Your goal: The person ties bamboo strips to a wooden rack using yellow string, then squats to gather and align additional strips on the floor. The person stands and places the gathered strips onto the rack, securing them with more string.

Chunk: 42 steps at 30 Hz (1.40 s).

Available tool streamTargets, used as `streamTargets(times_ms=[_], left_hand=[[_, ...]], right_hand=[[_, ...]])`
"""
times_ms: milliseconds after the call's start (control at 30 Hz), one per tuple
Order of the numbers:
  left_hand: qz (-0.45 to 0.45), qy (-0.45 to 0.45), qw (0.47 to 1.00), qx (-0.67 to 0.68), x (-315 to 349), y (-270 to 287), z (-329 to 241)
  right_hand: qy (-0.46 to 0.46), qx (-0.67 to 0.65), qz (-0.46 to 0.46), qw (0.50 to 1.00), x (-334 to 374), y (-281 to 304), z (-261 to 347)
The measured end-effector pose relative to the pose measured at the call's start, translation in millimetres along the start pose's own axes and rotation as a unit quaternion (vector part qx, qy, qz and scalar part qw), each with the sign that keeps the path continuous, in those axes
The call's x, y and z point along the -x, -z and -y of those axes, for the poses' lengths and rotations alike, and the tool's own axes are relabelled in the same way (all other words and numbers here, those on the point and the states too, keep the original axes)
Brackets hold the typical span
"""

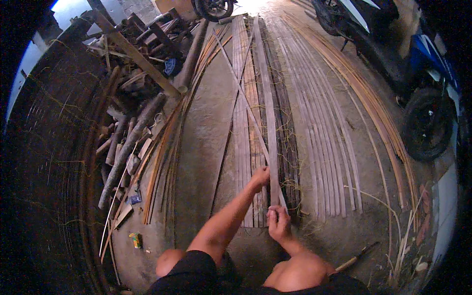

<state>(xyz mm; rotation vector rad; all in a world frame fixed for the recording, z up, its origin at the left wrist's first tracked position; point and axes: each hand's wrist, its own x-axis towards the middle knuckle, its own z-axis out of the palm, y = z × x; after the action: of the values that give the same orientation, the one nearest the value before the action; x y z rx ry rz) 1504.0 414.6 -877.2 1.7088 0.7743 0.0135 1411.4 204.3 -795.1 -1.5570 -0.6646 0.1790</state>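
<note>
Far to the left of the hands a big dark woven mat (54,162) stands up like a wall. Next to it is a pile of logs and old wood (132,98), still well to the left of the hands. A small green and yellow box (136,240) lies on the floor, down and left of the left hand.

The left hand (260,176) reaches forward. Its grip is curled and pressed down on a long flat bamboo strip (268,113). I cannot tell if the fingers go all the way around the strip.

The right hand (278,222) is just behind and a bit to the right of the left hand. Its grip is pinched together on the near end of the same strip. The strip runs far away from the hands, up along the floor. It lies on top of a row of brown strips (246,137) laid side by side. A thin strip (236,83) crosses over them on a slant.

Right of the hands lie more pale strips (319,137), then thin curved yellow ones (378,123). A stick tool (356,256) lies near the right knee.

The floor is grey concrete (206,137). Far right of the hands stands a blue motorbike (423,98).
</note>
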Motion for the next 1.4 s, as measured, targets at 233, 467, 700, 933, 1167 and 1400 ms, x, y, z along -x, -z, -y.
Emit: streamTargets(times_ms=[233, 467, 700, 933, 1167, 1400], left_hand=[[0.113, 0.098, 0.934, 0.323, 12, 58, -79], [0.062, 0.108, 0.963, 0.240, 61, 95, -39], [-0.232, 0.000, 0.964, -0.130, 22, 134, 33], [-0.211, -0.017, 0.930, -0.301, 0, 170, 60], [-0.192, 0.094, 0.897, -0.386, 0, 212, 112], [-0.146, 0.022, 0.905, -0.399, 8, 200, 103]], right_hand=[[0.003, 0.024, 0.032, 0.999, 43, -42, -14], [-0.086, -0.049, 0.109, 0.989, 51, -61, -15], [-0.052, 0.186, -0.023, 0.981, -43, 39, -67], [-0.134, 0.521, -0.024, 0.843, -37, 148, -155], [-0.228, 0.309, -0.073, 0.920, -61, 121, -99], [-0.098, 0.212, -0.097, 0.967, -27, 70, -23]])
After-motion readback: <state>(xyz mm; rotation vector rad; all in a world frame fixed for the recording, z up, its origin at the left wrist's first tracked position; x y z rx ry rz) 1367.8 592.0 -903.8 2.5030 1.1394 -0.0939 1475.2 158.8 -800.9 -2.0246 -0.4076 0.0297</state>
